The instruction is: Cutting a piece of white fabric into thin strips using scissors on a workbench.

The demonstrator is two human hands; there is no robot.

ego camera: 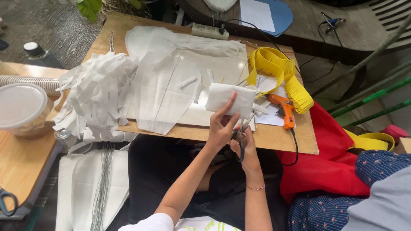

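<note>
left hand: my left hand (221, 128) is pinching a folded white paper (230, 100), thumb on top, fingers tucked under, so a snug grip on its near edge

right hand: the right hand (245, 147) is just right of the left one, fingers through the handles of the scissors (241, 136), closed around them

scissors: blades point up at the bottom edge of the folded paper; can't really tell if they're biting into it or only touching, the hands cover that bit

folded white paper: held up just above the near edge of the wooden board (274, 137), a little right of its middle

wooden board: sits across the lap, everything else lies around it

white sheet: a big kite-shaped white sheet (165, 92) lies flat on the board, left of the folded paper

paper strips: a fluffy pile of cut white strips (96, 100) hangs over the board's left edge

yellow fringe: a looped band of yellow fringe (278, 72) is on the board's right side, beyond the folded paper

glue gun: the orange glue gun (284, 110) lies just right of the folded paper, under the fringe, cord running off the near edge

power strip: a white power strip (209, 31) sits at the board's far edge

tub: a clear lidded plastic tub (21, 109) is on a side table left of the board

red cloth: bunched red cloth (329, 158) off the board's right corner
</note>
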